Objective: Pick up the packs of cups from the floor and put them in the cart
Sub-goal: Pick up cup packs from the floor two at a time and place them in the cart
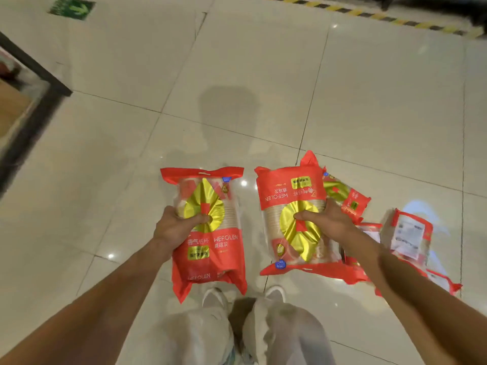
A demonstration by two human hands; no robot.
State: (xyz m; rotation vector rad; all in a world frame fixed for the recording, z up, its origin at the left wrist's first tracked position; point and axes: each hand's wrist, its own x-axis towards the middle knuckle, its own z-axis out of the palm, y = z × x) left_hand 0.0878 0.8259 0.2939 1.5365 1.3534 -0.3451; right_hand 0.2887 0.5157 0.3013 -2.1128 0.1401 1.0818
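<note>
Packs (411,233) on the floor (263,75) hide partly behind pack (287,191) in right hand (326,219).

Both forearms (110,299) seen bare up to frame edge, same for left hand (179,225) and right hand (326,222). Loose trousers (284,335) worn, pale grey-beige, fabric creased. White sneakers (275,292) spotted poking out past hems, rounded toes, bit blurred. Small bluish patch (232,356) noted beside left trouser leg at bottom edge, can't be made out tbh.

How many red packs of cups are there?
4 clearly: one red plastic pack in the left hand, one in the right hand, one on the floor behind it, one further right. Others may hide under the right arm.
</note>
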